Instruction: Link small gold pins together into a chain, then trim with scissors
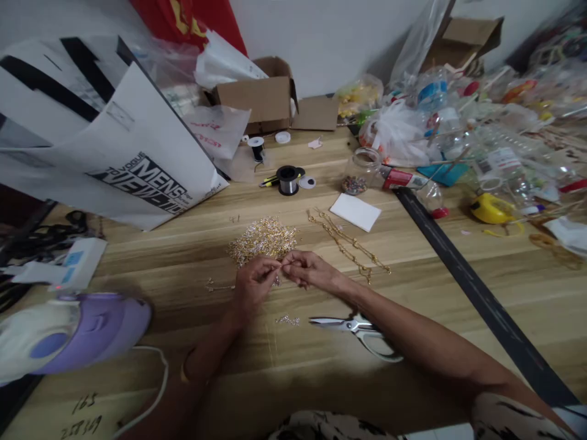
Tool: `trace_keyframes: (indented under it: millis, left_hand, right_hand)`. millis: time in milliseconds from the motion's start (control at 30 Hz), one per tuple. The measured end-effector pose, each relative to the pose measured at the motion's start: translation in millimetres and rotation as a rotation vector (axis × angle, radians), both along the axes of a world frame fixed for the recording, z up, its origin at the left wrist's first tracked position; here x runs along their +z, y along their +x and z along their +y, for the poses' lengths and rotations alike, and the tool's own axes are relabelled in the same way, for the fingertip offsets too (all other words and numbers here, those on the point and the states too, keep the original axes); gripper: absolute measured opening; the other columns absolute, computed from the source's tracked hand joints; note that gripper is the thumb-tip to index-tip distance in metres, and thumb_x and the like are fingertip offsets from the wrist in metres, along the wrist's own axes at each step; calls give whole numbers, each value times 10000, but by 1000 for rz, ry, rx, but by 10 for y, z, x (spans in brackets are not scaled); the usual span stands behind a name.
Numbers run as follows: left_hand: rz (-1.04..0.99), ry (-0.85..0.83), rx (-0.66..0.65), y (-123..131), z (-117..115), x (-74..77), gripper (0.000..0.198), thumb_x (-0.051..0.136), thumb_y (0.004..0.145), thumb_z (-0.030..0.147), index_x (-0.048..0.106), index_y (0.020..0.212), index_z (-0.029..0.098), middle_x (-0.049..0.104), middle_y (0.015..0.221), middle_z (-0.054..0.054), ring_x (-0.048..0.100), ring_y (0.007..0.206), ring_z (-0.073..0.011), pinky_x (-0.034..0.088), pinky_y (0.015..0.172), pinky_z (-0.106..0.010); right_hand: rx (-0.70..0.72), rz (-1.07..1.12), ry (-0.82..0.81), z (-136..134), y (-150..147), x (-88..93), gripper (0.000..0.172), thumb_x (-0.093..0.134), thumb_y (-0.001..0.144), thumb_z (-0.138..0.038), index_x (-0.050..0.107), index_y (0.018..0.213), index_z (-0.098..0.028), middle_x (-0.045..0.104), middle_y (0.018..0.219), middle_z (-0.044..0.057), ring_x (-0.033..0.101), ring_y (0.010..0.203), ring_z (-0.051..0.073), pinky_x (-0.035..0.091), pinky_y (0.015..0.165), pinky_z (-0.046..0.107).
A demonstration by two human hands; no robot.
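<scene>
My left hand [255, 282] and my right hand [309, 269] meet over the wooden table, their fingertips pinched together. What they pinch is too small to make out. Just beyond them lies a heap of small gold and silver beads or links [263, 239]. A thin chain [222, 286] runs out to the left of my left hand. Closer to me lie a small silver cluster [288, 319] and a pair of scissors [353, 325], partly under my right forearm. Gold beaded chains [351, 243] stretch across the table to the right of the heap.
Behind the heap stand a wire spool [288, 180] and a glass jar of beads [360, 172]; a folded white paper [355, 211] lies nearby. A big paper bag [114, 134] and a purple-white appliance [98, 333] occupy the left. Bottles and plastic bags [398, 131] crowd the back right.
</scene>
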State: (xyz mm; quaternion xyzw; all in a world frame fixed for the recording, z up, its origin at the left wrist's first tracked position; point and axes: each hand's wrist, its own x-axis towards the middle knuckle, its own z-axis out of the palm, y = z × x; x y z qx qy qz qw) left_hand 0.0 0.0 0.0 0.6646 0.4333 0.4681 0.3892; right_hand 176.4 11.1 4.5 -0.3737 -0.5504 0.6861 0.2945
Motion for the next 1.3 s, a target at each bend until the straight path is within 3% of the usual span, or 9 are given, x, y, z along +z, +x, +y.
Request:
trace_keyframes:
  millis: [167, 367, 733, 867, 1067, 1300]
  left_hand:
    - [0, -26, 6, -2, -4, 17, 11, 632, 750, 166, 631, 757, 157, 622, 791, -18, 611, 596, -85, 520, 523, -169]
    - [-15, -38, -1, -10, 0, -5, 25, 628, 756, 180, 640, 764, 159, 629, 794, -24, 609, 593, -92, 525, 524, -183]
    - [79, 62, -3, -8, 14, 9, 36, 617, 752, 134, 647, 752, 155, 620, 758, -33, 600, 628, -103, 499, 522, -176]
    - [15, -1, -8, 2, -1, 13, 27, 621, 744, 153, 647, 754, 155, 621, 767, -31, 604, 610, -102, 505, 511, -177]
    - [-77, -234, -36, -28, 8, -16, 106, 626, 774, 241, 637, 831, 152, 638, 774, -26, 630, 586, -115, 529, 543, -208]
    - [-61, -331, -174, -111, 49, -37, 216, 545, 852, 306, 625, 974, 146, 679, 764, -39, 631, 629, -120, 519, 586, -214]
  right_hand:
    - [11, -5, 31, 5, -1, -19, 340, 523, 845, -500, 524, 833, -160, 443, 573, -60, 406, 453, 54, 359, 379, 139]
    - [3, -50, 58, -17, -12, 91, 447, 477, 841, -584, 481, 706, -158, 410, 552, -60, 389, 434, 52, 341, 373, 153]
    - [13, -83, 114, -25, -19, 27, 349, 562, 811, -494, 536, 748, -151, 410, 509, -73, 360, 408, 46, 303, 367, 153]
    - [10, -60, 93, -24, -14, 29, 322, 560, 816, -464, 532, 744, -151, 419, 540, -66, 373, 428, 45, 329, 372, 148]
    - [0, 15, 50, -23, -2, 48, 316, 575, 814, -473, 527, 776, -163, 415, 530, -76, 363, 425, 46, 323, 379, 148]
    - [-35, 46, 85, -18, 10, 47, 324, 553, 836, -488, 528, 798, -167, 415, 535, -74, 363, 428, 52, 311, 383, 158]
